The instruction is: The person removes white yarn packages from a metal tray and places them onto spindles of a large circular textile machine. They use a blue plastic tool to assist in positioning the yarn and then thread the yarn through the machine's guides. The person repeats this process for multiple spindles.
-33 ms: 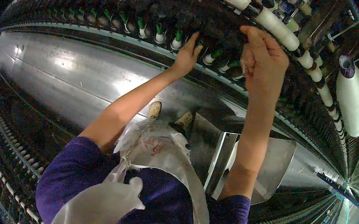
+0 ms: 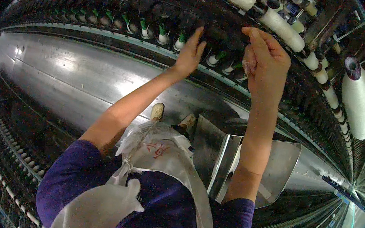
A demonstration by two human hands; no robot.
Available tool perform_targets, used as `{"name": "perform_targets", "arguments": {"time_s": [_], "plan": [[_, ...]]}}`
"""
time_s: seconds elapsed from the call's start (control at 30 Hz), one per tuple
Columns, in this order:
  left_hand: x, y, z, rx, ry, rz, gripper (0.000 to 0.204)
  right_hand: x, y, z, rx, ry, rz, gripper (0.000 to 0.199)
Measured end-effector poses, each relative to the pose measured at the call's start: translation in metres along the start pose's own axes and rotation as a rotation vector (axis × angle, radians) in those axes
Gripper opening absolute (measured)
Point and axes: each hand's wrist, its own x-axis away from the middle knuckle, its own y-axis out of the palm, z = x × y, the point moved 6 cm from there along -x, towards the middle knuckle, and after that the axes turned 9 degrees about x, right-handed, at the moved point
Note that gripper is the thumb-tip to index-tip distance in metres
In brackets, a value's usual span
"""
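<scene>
A worker's left hand reaches open-fingered among green-tipped bobbins on a spinning frame while the right hand pinches a fluff wisp alongside; loose fingers risk snagging neighbouring spindles

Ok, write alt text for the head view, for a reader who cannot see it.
Seen from above, a person in a purple shirt and pale apron reaches both bare hands up to a long spinning machine: the left hand touches the row of green-tipped bobbins, the right hand is raised beside it with fingers pinched. A metal cart stands on the shiny floor below.
</scene>
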Motion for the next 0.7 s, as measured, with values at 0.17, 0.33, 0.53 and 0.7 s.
{"name": "perform_targets", "arguments": {"time_s": [0.17,0.33,0.53,0.7], "plan": [[-0.052,-0.006,0.050,-0.189,0.141,-0.341,0.061,-0.008,0.002,0.000,-0.023,-0.170,-0.058,0.021],[0.013,-0.033,0.039,-0.218,0.125,-0.401,0.061,-0.025,-0.022,0.080,0.195,-0.158,0.212,0.020],[0.112,-0.071,-0.026,-0.307,-0.118,-0.424,0.058,-0.042,0.054,0.261,0.021,0.113,0.064,0.017],[0.133,-0.101,-0.062,-0.266,-0.301,-0.483,0.046,-0.041,0.066,0.115,1.064,-0.590,0.000,0.024]]}}
